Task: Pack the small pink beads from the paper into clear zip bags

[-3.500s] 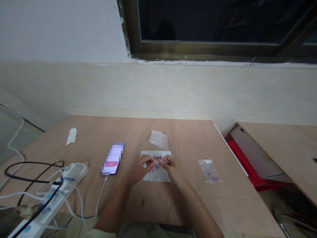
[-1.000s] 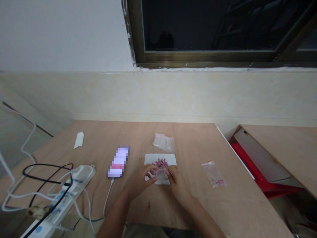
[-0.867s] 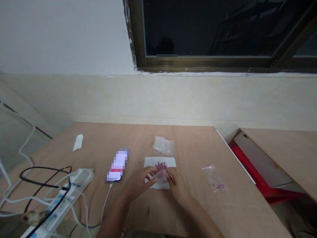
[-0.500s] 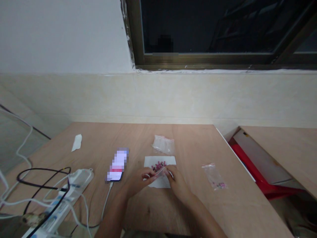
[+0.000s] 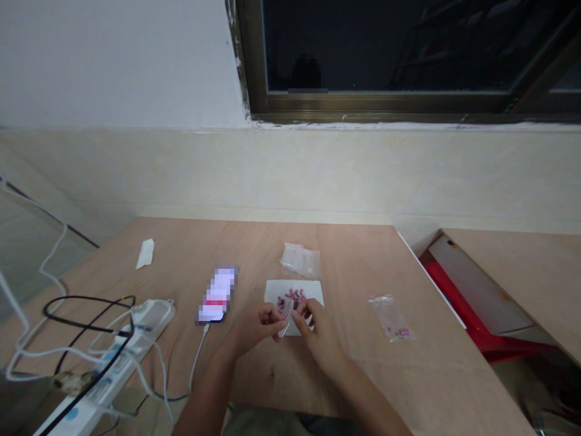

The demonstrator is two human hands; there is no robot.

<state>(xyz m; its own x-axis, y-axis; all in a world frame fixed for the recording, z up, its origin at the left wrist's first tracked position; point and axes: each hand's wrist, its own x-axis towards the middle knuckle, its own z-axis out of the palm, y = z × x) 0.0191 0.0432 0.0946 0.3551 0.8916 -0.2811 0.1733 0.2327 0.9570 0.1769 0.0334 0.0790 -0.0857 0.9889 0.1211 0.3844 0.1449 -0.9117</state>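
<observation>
My left hand point(image 5: 265, 324) pinches a small clear zip bag point(image 5: 287, 316) between thumb and fingers. Curled in from the other side, my right hand point(image 5: 315, 327) has its thumb and fingertips at the bag's right edge, closed on it as far as I can see. The bag stands tilted between the hands. Just beyond it, a pile of small pink and dark beads point(image 5: 297, 295) lies on a white sheet of paper point(image 5: 272, 290). Fingers and bag cover part of the beads and the paper.
Behind the paper lie clear plastic bags point(image 5: 300, 260). Another bag with a few beads point(image 5: 391, 318) is to the right. A phone point(image 5: 218, 293) on a cable, a paper scrap point(image 5: 145, 253) and a power strip point(image 5: 122, 363) with tangled cords occupy the left.
The bag has turned from lying slanted across to more upright, nearer my left hand. My right fingers have curled and shifted along its edge. The view has tilted slightly.
</observation>
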